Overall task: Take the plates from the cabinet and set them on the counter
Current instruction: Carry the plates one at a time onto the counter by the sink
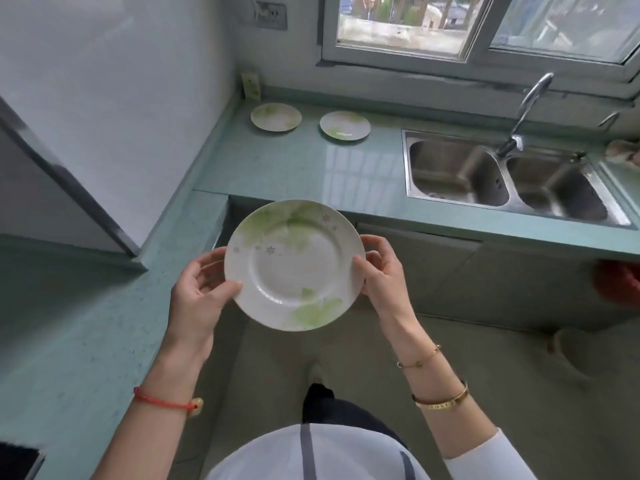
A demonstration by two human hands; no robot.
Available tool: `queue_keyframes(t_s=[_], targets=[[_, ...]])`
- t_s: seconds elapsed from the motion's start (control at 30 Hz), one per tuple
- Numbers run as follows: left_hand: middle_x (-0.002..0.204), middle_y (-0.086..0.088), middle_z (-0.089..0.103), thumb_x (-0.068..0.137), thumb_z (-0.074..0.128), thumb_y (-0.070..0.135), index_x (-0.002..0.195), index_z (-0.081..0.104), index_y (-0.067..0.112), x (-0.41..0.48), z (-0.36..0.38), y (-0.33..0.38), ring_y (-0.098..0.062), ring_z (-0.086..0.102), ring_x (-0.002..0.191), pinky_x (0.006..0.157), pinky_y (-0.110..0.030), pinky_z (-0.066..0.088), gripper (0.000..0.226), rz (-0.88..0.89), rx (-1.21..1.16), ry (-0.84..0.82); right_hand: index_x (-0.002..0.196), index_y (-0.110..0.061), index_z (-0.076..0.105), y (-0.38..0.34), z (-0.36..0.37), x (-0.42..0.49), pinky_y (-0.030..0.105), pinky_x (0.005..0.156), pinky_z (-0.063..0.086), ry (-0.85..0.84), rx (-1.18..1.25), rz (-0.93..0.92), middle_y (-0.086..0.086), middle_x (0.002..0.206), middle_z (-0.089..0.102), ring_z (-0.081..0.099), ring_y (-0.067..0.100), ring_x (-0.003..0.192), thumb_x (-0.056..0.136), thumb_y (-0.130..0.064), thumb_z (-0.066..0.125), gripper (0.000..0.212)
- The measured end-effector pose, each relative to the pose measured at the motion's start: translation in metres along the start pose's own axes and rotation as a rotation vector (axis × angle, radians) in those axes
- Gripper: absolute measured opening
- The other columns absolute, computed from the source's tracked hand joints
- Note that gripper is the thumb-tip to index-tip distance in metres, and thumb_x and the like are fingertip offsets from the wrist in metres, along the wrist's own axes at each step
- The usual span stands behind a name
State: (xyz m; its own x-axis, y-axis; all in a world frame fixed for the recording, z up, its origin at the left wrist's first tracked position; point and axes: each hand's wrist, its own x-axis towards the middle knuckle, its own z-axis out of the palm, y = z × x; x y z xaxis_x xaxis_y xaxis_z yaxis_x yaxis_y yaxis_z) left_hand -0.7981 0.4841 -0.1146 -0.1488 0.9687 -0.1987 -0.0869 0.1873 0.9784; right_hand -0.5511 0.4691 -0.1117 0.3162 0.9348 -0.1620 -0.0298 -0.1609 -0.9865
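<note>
**A:** What was nearest the camera?

**B:** 2 bare forearms. The left wrist wore a red cord bracelet (pixel 159 401), and the right wore a gold bangle (pixel 441 398).

**A:** And the hands?

**B:** Both held 1 green-leaf plate (pixel 294 265) in the air, above the floor and in front of the counter (pixel 294 168). The left hand (pixel 199 292) grasped the plate's left rim, with the thumb on top and the fingers curled beneath. The right hand (pixel 379 268) pinched the right rim in the same way.

**A:** Was there anything on that plate?

**B:** Its face was turned up toward the camera. It showed only a printed pattern of green leaves and small flowers.

**A:** What was past it?

**B:** Pale cabinet fronts (pixel 450 271) under the teal counter. The counter ran along the window wall and turned down the left side.

**A:** Were any plates set down?

**B:** Yes, 2, far back in the corner near the wall. The left plate (pixel 276 116) and the right plate (pixel 345 125) lay flat, side by side and apart. Both had the same green pattern.

**A:** Any containers?

**B:** A steel sink (pixel 450 174) with 2 basins, sunk into the counter to the right of those plates. I saw bare metal inside both basins. A curved faucet (pixel 530 102) stood behind the divider, and the window (pixel 398 19) was beyond it.
</note>
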Motion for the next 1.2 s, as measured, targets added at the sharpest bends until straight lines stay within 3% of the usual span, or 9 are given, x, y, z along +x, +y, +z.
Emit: queue_keyframes(t_s=[0.13,0.3,0.53,0.67,0.8,0.9,1.07,1.2], targets=[[0.117,-0.003,0.070,0.081,0.065,-0.014,0.115,0.065,0.023,0.065,0.035,0.013,-0.020,0.066,0.112,0.100,-0.042,0.053,0.050,0.002,-0.014,0.064,0.103,-0.033,0.062,-0.015,0.007,0.087,0.038,0.071,0.050,-0.029,-0.101,-0.015,0.004,0.081,0.061,0.059,0.017,0.076,0.086,-0.014,0.056,0.026],[0.121,-0.006,0.067,0.081,0.066,-0.014,0.123,0.062,0.016,0.133,0.062,0.026,-0.021,0.064,0.114,0.101,-0.043,0.052,0.051,-0.016,0.000,0.146,0.112,-0.031,0.057,-0.025,0.025,0.175,0.042,0.077,0.055,-0.101,-0.174,0.030,0.017,0.099,0.065,0.063,0.022,0.085,0.089,-0.016,0.053,0.028],[0.121,-0.008,0.066,0.080,0.066,-0.015,0.121,0.062,0.014,0.245,0.082,0.021,-0.026,0.064,0.114,0.100,-0.047,0.054,0.050,-0.062,0.051,0.198,0.123,-0.026,0.053,-0.021,0.063,0.289,0.013,0.046,0.045,-0.098,-0.337,0.004,-0.003,0.088,0.059,0.059,0.010,0.073,0.095,-0.018,0.052,0.030],[0.119,-0.006,0.066,0.078,0.069,-0.013,0.114,0.061,0.020,0.327,0.082,0.011,-0.025,0.065,0.110,0.095,-0.045,0.056,0.050,-0.072,0.115,0.196,0.125,-0.019,0.054,-0.015,0.098,0.358,0.013,0.053,0.042,-0.066,-0.464,-0.028,-0.010,0.083,0.056,0.055,0.003,0.072,0.096,-0.018,0.053,0.028],[0.119,-0.005,0.064,0.078,0.069,-0.010,0.116,0.058,0.021,0.397,0.079,0.000,-0.023,0.064,0.107,0.087,-0.039,0.057,0.050,-0.096,0.201,0.191,0.120,-0.016,0.056,-0.005,0.132,0.412,0.009,0.051,0.036,-0.040,-0.573,-0.034,-0.009,0.081,0.056,0.052,-0.001,0.069,0.095,-0.018,0.054,0.025],[0.119,-0.005,0.062,0.080,0.069,-0.010,0.117,0.056,0.019,0.446,0.075,-0.009,-0.023,0.062,0.105,0.081,-0.031,0.054,0.049,-0.129,0.263,0.193,0.116,-0.013,0.055,0.008,0.158,0.451,0.011,0.051,0.034,-0.029,-0.618,0.024,-0.005,0.084,0.058,0.054,0.005,0.069,0.093,-0.017,0.055,0.023],[0.119,-0.003,0.061,0.081,0.068,-0.010,0.125,0.055,0.015,0.507,0.075,-0.026,-0.019,0.061,0.099,0.076,-0.026,0.052,0.052,-0.195,0.357,0.160,0.102,-0.014,0.054,0.033,0.189,0.504,0.031,0.067,0.048,0.011,-0.632,0.159,0.002,0.093,0.061,0.057,0.021,0.082,0.089,-0.013,0.055,0.013],[0.116,0.001,0.061,0.082,0.068,-0.009,0.127,0.055,0.016,0.539,0.076,-0.038,-0.016,0.061,0.095,0.066,-0.018,0.047,0.053,-0.245,0.384,0.154,0.108,-0.012,0.055,0.047,0.206,0.534,0.042,0.077,0.058,0.004,-0.617,0.244,0.006,0.099,0.062,0.062,0.025,0.088,0.088,-0.010,0.053,0.020]])
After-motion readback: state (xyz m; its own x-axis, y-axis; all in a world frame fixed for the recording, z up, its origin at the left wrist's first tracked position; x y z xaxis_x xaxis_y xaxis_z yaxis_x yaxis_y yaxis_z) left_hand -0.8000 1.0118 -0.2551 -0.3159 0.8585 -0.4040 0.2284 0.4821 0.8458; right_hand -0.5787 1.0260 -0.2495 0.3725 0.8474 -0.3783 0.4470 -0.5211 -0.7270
